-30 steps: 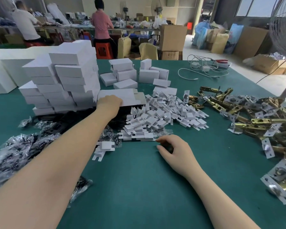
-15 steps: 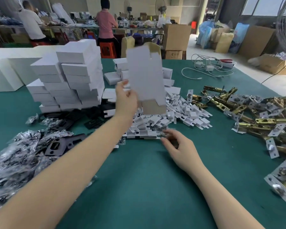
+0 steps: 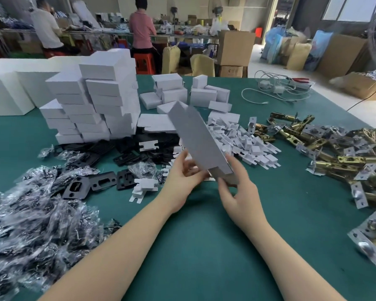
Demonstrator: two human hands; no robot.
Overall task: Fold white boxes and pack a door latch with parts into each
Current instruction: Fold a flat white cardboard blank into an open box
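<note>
Flat box [image 3: 199, 141] pinched between both hands' fingers [image 3: 230, 161].

A single head-worn wide-angle view looks forward and down from the person's own standpoint. Both forearms reach in from the bottom edge, close to the lens, over the green table [image 3: 204, 246]. Farther off, the view runs across the table to a workshop bench [image 3: 109, 32] at the top edge; straight edges bow outward.

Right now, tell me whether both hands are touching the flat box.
Touching. The head view shows the left hand holding the flat box at its lower left edge, and the right hand pinching its lower end, above the table.
</note>
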